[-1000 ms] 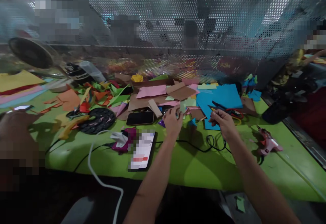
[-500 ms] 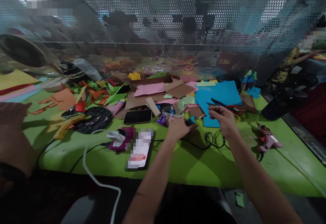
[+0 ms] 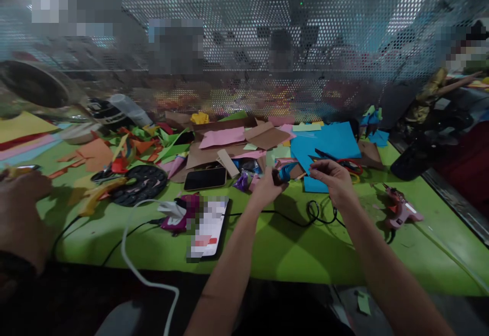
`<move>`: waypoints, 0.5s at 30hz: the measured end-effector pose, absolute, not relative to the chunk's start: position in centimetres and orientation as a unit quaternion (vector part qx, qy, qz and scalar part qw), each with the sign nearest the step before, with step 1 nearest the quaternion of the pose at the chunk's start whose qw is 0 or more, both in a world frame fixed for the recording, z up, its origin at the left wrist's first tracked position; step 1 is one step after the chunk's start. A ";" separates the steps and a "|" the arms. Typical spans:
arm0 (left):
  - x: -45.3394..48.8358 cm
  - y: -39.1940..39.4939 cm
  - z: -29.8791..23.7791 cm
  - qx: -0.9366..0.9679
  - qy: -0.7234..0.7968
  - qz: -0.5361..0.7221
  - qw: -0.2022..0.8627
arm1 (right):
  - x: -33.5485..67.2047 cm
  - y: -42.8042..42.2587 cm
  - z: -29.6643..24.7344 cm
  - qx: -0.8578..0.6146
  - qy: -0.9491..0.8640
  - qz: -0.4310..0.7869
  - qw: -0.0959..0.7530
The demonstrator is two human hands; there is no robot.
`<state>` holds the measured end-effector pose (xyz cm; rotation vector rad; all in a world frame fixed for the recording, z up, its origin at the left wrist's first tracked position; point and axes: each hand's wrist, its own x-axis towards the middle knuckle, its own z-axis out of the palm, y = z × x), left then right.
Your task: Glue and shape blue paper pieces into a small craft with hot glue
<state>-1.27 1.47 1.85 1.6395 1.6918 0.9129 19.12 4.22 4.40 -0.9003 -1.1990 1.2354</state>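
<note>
My left hand point(image 3: 266, 188) is raised just above the green table point(image 3: 290, 244), pinching a small folded piece of blue and brown paper point(image 3: 283, 173). Close to its right, my right hand point(image 3: 331, 178) is closed with fingers curled, holding something small I cannot make out, over the edge of a large blue paper sheet point(image 3: 328, 145). Red-handled scissors point(image 3: 351, 165) lie just behind my right hand. A black cable point(image 3: 317, 214) loops on the table beneath both wrists.
Coloured paper scraps point(image 3: 153, 142) and brown card point(image 3: 229, 147) litter the back. Two phones point(image 3: 205, 178) point(image 3: 208, 226), a black round mat point(image 3: 141, 183), a white cable point(image 3: 133, 254) and a pink glue gun point(image 3: 399, 208) lie about. Another person's hand point(image 3: 19, 208) rests at left. A perforated metal screen point(image 3: 267, 46) stands behind.
My left hand reached down to the table among the scraps, then lifted holding the small blue and brown paper piece. My right hand stayed roughly in place.
</note>
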 end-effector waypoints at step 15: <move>0.3 1.6 1.5 0.567 0.475 0.482 0.469 | 19.6 4.0 4.3 -0.373 -0.540 0.523 0.544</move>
